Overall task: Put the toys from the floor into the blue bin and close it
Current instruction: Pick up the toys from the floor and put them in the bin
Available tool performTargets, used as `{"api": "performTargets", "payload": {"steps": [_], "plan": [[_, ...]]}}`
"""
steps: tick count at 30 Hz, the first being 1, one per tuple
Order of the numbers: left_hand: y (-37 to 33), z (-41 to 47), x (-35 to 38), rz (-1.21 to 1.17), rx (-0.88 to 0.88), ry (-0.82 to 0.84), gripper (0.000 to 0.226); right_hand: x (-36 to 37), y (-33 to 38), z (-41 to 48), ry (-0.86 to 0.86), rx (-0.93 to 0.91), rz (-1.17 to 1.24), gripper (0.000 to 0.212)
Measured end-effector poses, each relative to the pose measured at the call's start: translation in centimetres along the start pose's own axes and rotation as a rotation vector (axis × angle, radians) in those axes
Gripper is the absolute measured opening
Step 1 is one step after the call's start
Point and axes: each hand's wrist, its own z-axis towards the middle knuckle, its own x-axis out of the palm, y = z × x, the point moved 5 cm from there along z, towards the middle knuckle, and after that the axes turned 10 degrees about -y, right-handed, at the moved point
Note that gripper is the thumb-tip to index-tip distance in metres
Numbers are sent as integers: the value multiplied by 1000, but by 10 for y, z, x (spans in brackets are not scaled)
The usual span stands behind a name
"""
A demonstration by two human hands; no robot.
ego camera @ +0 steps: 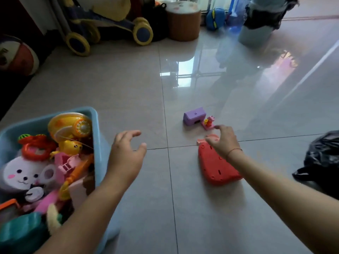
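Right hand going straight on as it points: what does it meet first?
Probably the small pink figure just ahead of the right hand, depth unclear; the purple block sits beside it.

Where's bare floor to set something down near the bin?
Bare tile runs between the blue bin and the red toy, and beyond the purple toy. Crowded: the bin's inside, and around the right hand by the pink figure.
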Motion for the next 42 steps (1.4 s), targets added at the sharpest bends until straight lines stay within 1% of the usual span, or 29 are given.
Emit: {"api": "performTargets", "payload": {"steps": [2, 6, 11, 15, 18, 21, 23, 25, 28, 32, 35, 38, 40, 42], "plan": [[-20, 15, 47, 16, 39, 104, 37, -5, -26, 27, -13, 41, -21, 64], [-30, 56, 133, 140, 130, 260, 46, 6, -42, 75, 19, -15, -35, 73], [-26, 95, 216, 462, 318, 405, 63, 36, -47, 115, 104, -104, -119, 72], [-27, 117, 261, 554, 382, 445, 77, 58, -43, 132, 156, -193, -136, 67], [-30, 135, 284, 553, 382, 424, 85, 74, -45, 131, 206, -220, -150, 61], [-30, 148, 302, 498, 333, 438, 87, 81, -47, 123, 185, -216, -155, 48], [-26, 150, 314, 445, 273, 490, 81, 83, -47, 119, 144, -208, -119, 37], [-23, 148, 321, 409, 232, 504, 68, 84, -46, 117, 123, -199, -92, 31], [-19, 142, 312, 372, 163, 433, 56, 79, -43, 117, 93, -158, -48, 27], [-17, 134, 270, 264, 105, 318, 50, 55, -27, 101, -148, -86, 86, 23], [-26, 127, 205, 106, 111, 228, 50, 38, 10, 67, -244, -154, 212, 19], [-35, 110, 119, -61, 118, 134, 51, 21, 63, 26, -221, -199, 401, 15], [-30, 92, 54, -98, 121, 52, 52, 8, 101, -5, -164, -232, 502, 13], [-12, 72, -13, -147, 88, -54, 53, -6, 143, -38, -79, -298, 591, 9]]}}
